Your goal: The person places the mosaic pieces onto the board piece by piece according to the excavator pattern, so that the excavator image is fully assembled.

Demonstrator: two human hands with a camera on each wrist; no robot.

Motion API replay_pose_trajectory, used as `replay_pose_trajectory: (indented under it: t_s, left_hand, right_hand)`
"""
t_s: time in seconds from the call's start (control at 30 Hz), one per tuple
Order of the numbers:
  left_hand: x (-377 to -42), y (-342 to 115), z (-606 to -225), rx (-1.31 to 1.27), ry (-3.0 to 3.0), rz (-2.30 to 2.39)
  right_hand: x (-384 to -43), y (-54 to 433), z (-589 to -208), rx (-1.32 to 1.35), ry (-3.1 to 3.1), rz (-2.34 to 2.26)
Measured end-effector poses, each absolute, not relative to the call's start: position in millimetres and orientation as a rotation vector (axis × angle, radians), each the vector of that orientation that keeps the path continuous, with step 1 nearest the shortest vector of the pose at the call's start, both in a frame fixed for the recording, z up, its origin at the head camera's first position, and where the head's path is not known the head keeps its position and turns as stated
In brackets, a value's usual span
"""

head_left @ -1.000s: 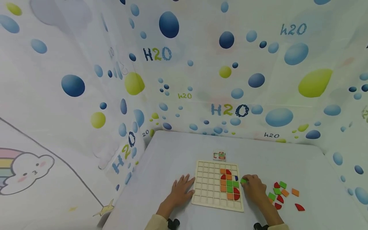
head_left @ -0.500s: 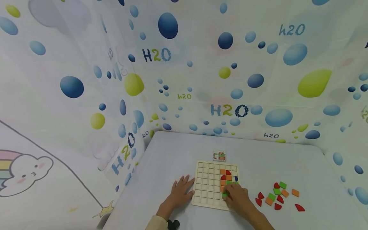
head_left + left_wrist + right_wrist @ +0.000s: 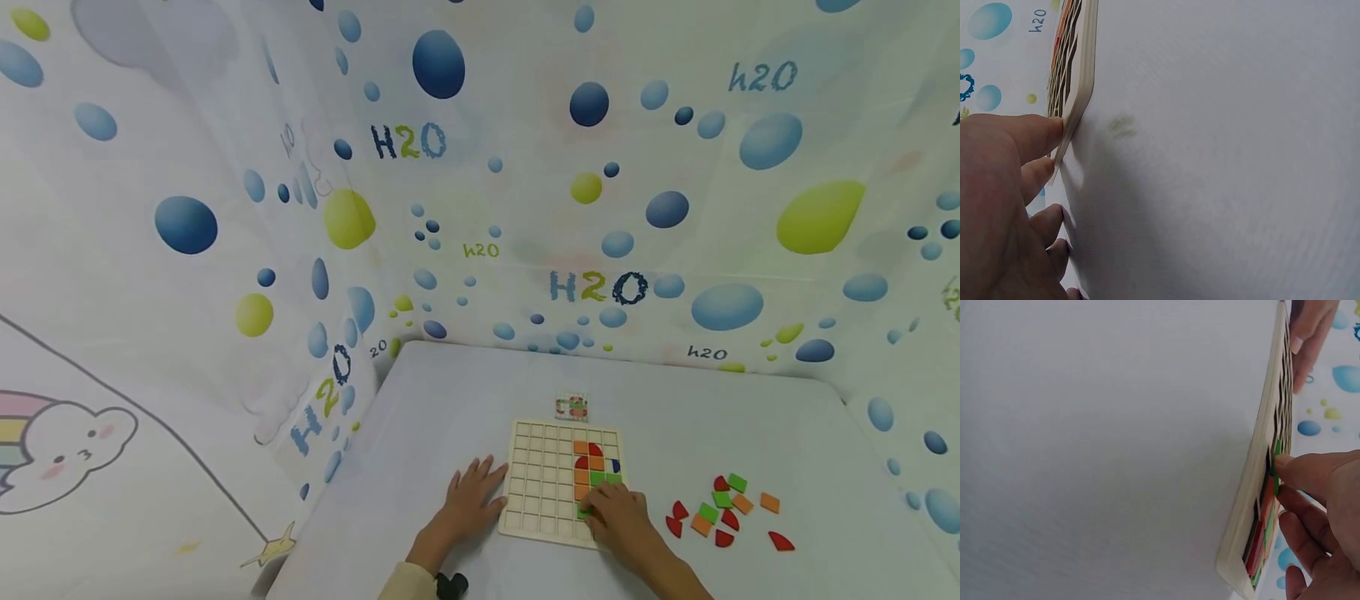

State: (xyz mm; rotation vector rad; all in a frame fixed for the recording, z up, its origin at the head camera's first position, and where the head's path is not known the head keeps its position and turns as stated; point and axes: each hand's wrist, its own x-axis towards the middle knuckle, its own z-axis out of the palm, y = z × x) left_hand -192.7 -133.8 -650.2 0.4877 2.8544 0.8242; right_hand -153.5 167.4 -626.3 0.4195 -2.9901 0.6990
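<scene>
My left hand (image 3: 471, 500) lies on the table with fingers spread, its fingertips at the left edge of a pale wooden grid board (image 3: 534, 479). In the left wrist view the thumb and a finger touch the board's side. Over the board's lower right part, my right hand (image 3: 618, 512) pinches a green tile (image 3: 1277, 464) between thumb and finger, slightly tilted over a cell. Nearby cells hold orange squares (image 3: 581, 477), red quarter-round pieces (image 3: 595, 449), green squares (image 3: 597, 478) and a dark blue mark (image 3: 616, 466). My right hand hides the board's lower right cells.
A small pattern card (image 3: 572, 407) lies behind the board. To the right are scattered loose pieces: green squares (image 3: 737, 482), orange squares (image 3: 770, 502) and red quarter-rounds (image 3: 782, 542). A wall sheet with printed bubbles stands behind the white table (image 3: 442, 392).
My right hand has moved left from beside the board's right edge to over its lower right cells, carrying the green tile. The left hand has stayed at the board's edge.
</scene>
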Motion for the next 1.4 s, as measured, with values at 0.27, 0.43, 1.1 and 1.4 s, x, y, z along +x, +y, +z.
replay_pose_trajectory:
  t_s: [0.27, 0.43, 1.1, 1.4]
  left_hand:
    - [-188.1, -132.5, -633.8, 0.473, 2.834, 0.815]
    - [-184.4, -131.4, -624.1, 0.493, 2.83, 0.854]
    - [-181.2, -135.0, -616.5, 0.465, 2.798, 0.864]
    - [-183.9, -133.3, -621.0, 0.461, 2.793, 0.831]
  right_hand:
    - [-154.3, 165.0, -630.4, 0.392, -2.964, 0.788]
    - [-152.0, 168.9, -625.9, 0.344, -2.971, 0.77]
    - [-135.5, 266.8, -621.0, 0.049, -3.268, 0.61]
    - [-137.9, 259.2, -619.3, -0.085, -3.283, 0.682]
